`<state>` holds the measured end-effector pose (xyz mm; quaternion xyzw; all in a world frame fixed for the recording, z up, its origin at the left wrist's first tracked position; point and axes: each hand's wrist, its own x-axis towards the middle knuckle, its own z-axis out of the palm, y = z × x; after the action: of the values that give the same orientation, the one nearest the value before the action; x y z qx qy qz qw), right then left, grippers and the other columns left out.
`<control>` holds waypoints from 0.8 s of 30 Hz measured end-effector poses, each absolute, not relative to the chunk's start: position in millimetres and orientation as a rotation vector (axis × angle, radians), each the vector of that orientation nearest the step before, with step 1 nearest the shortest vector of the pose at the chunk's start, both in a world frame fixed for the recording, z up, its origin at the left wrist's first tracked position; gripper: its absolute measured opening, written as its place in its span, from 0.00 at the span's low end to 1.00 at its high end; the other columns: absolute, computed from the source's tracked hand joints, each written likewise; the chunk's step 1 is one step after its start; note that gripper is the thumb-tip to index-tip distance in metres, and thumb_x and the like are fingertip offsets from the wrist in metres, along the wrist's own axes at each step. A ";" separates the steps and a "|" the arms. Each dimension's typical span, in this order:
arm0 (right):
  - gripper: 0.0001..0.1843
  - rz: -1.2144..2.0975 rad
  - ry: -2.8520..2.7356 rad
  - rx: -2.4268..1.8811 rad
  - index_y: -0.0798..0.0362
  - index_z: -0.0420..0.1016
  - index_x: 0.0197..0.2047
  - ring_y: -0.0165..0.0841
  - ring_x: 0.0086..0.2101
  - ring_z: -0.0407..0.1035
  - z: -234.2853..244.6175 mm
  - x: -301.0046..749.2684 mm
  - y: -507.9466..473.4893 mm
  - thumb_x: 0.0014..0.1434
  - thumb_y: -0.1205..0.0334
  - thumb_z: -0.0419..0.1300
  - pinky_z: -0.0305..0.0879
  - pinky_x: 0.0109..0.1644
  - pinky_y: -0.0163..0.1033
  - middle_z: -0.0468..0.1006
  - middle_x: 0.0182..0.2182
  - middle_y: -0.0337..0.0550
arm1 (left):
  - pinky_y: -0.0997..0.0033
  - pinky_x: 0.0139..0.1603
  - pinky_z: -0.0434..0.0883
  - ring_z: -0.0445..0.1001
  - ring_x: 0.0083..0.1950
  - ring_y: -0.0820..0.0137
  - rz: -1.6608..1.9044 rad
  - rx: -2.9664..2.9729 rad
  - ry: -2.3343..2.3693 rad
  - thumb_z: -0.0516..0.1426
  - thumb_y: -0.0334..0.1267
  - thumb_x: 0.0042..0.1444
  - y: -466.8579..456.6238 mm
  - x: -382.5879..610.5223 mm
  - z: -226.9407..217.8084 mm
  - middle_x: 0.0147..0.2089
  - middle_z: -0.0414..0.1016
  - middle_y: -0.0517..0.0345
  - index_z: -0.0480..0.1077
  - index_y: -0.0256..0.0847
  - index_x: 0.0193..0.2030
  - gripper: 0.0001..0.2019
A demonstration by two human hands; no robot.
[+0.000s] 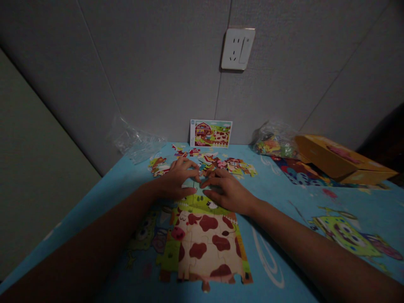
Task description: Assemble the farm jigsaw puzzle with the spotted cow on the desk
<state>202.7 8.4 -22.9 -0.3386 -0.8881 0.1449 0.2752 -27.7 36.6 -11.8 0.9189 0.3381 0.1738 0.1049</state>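
A partly joined jigsaw (205, 246) showing a brown-spotted cow lies on the blue cartoon-print table (284, 252). My left hand (178, 179) and my right hand (225, 191) rest side by side at its far edge. Their fingertips meet and press on a small puzzle piece (198, 184) there, with the fingers bent. Loose puzzle pieces (221, 164) are scattered just beyond the hands. A reference picture card (211, 134) of a farm scene leans against the wall behind them.
A crumpled clear plastic bag (135, 143) lies at the back left. Another bag (274, 145) holding pieces sits at the back right beside an orange-yellow box (341, 162). A white wall socket (237, 48) hangs above. The table's left edge drops off near the wall.
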 end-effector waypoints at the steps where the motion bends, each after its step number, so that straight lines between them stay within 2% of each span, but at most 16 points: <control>1: 0.11 0.384 -2.395 -0.904 0.51 0.80 0.46 0.40 0.46 0.66 -22.7 202.8 8.2 0.59 0.64 0.62 0.63 0.54 0.50 0.71 0.42 0.48 | 0.42 0.62 0.55 0.56 0.60 0.52 0.543 2.706 1.026 0.60 0.37 0.53 37.6 -28.1 -12.6 0.56 0.67 0.50 0.74 0.44 0.41 0.08; 3: 0.13 0.372 -2.420 -0.881 0.50 0.79 0.49 0.40 0.47 0.65 -22.3 203.1 7.7 0.59 0.64 0.62 0.63 0.55 0.51 0.71 0.44 0.49 | 0.42 0.63 0.54 0.56 0.60 0.53 0.597 2.698 1.086 0.59 0.34 0.53 39.7 -28.7 -13.8 0.55 0.68 0.51 0.75 0.43 0.38 0.05; 6: 0.15 0.359 -2.461 -0.859 0.49 0.78 0.51 0.41 0.48 0.65 -21.9 203.7 6.6 0.61 0.62 0.61 0.62 0.55 0.52 0.71 0.46 0.49 | 0.42 0.63 0.54 0.56 0.60 0.53 0.627 2.694 1.120 0.60 0.36 0.53 41.4 -28.3 -14.9 0.53 0.69 0.51 0.75 0.42 0.34 0.03; 11: 0.15 0.363 -2.472 -0.877 0.49 0.79 0.51 0.41 0.48 0.65 -21.2 204.0 5.8 0.61 0.62 0.60 0.62 0.55 0.52 0.71 0.45 0.49 | 0.43 0.63 0.55 0.57 0.58 0.55 0.639 2.693 1.138 0.60 0.36 0.53 41.4 -26.1 -15.5 0.52 0.71 0.52 0.74 0.41 0.30 0.03; 24: 0.15 0.336 -2.481 -0.898 0.48 0.79 0.51 0.41 0.47 0.65 -21.8 203.4 6.3 0.62 0.62 0.59 0.62 0.54 0.52 0.70 0.45 0.50 | 0.41 0.59 0.54 0.57 0.58 0.52 0.561 2.659 1.266 0.62 0.38 0.53 39.8 -22.3 -13.8 0.52 0.73 0.54 0.73 0.41 0.28 0.06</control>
<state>203.4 6.3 -21.8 -0.3279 -0.9059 0.1226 0.2384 -22.3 39.8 -13.8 0.8846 0.4213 0.1866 0.0718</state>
